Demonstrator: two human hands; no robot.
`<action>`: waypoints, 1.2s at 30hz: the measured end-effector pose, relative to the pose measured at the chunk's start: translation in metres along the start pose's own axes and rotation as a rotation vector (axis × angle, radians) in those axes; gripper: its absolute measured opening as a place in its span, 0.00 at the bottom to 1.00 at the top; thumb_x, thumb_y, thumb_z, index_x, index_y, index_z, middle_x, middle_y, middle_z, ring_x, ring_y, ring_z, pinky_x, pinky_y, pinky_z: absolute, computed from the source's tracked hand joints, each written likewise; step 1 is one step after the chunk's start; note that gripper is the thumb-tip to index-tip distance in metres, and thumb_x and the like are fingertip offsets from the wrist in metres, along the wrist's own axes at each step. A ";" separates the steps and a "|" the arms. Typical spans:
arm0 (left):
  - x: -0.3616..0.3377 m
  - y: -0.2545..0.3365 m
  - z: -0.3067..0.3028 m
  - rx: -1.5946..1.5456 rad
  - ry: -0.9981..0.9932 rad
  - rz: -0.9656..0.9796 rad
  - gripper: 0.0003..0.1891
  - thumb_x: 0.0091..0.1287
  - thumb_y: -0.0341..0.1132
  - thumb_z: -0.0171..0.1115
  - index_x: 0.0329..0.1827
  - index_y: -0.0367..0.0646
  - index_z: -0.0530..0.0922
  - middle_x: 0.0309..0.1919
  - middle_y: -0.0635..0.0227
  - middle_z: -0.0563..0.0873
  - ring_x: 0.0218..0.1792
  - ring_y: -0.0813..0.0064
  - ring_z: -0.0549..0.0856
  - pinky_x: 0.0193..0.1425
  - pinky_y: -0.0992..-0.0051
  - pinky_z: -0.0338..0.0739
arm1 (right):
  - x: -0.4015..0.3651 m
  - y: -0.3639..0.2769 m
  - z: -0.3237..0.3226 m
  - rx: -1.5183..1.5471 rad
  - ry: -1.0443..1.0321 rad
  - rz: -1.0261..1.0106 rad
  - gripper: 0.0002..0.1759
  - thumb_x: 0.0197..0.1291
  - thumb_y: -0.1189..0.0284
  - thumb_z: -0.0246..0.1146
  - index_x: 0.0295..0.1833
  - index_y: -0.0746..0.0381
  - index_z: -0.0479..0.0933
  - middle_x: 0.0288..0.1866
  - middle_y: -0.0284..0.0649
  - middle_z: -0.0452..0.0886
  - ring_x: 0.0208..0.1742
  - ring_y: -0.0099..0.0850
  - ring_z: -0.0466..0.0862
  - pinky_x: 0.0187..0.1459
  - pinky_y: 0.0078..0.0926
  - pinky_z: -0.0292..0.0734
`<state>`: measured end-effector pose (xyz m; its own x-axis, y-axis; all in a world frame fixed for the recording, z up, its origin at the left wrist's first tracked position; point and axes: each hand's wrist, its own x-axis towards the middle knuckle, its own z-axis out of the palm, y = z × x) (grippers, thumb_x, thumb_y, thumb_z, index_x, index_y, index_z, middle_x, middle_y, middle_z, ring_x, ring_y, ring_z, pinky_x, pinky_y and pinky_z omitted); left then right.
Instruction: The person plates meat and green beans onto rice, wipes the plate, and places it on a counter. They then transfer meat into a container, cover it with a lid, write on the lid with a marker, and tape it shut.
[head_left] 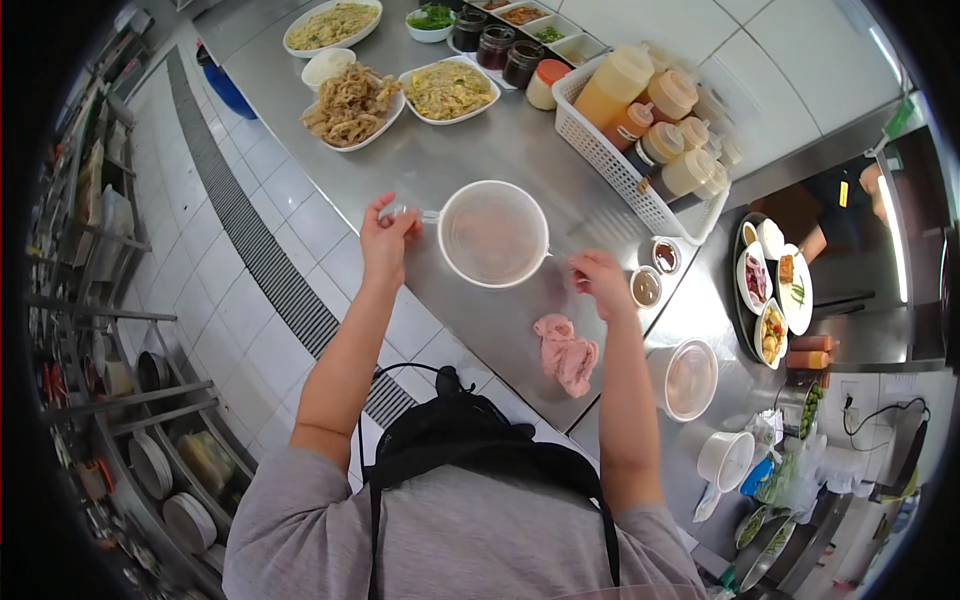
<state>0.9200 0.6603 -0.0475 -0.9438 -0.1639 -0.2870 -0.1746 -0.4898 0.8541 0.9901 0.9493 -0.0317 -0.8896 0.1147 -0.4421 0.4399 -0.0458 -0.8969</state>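
Observation:
A round white tub [493, 233] with a see-through cover stands on the steel counter between my hands. My left hand [388, 238] is at its left side, fingers pinched on a thin clear plastic piece [429, 216] that reaches the tub's rim. At the tub's right, my right hand [598, 283] is closed, its fingertips pinched and slightly blurred. What it holds, if anything, I cannot make out. A crumpled pink cloth [567, 354] lies just below my right hand. Two small sauce cups, one brown [646, 287] and one dark red [665, 255], sit right of that hand.
Fried food [352, 105] and egg-topped dishes [450, 91] are at the back. A white basket [620, 165] of squeeze bottles stands by the wall. Another lidded tub [690, 380] is beside my right forearm. A black tray [748, 300] of dishes is farther right. A person is partly visible beyond.

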 end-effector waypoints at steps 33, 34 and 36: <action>-0.113 0.029 0.037 0.296 -0.488 -0.124 0.21 0.57 0.35 0.56 0.53 0.37 0.67 0.45 0.62 0.76 0.46 0.70 0.76 0.45 0.70 0.74 | -0.285 0.065 -0.081 -0.248 0.797 -0.490 0.08 0.55 0.70 0.59 0.31 0.63 0.75 0.22 0.41 0.74 0.22 0.30 0.73 0.26 0.27 0.68; -0.129 0.031 0.045 0.299 -0.608 -0.150 0.20 0.58 0.33 0.54 0.53 0.36 0.67 0.46 0.62 0.76 0.47 0.70 0.76 0.47 0.70 0.73 | -0.298 0.073 -0.096 -0.257 0.816 -0.433 0.08 0.55 0.70 0.59 0.30 0.64 0.75 0.23 0.41 0.74 0.23 0.31 0.74 0.26 0.27 0.68; -0.161 0.014 0.065 0.200 -0.813 -0.168 0.20 0.59 0.30 0.51 0.54 0.32 0.66 0.47 0.59 0.76 0.49 0.69 0.76 0.55 0.73 0.68 | -0.318 0.089 -0.124 -0.362 0.921 -0.430 0.08 0.55 0.70 0.58 0.35 0.64 0.76 0.28 0.42 0.76 0.31 0.35 0.76 0.34 0.29 0.70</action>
<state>1.0515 0.7352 0.0390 -0.7955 0.6003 -0.0821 -0.3047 -0.2792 0.9106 1.3273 1.0317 0.0301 -0.6102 0.7605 0.2220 0.2575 0.4554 -0.8522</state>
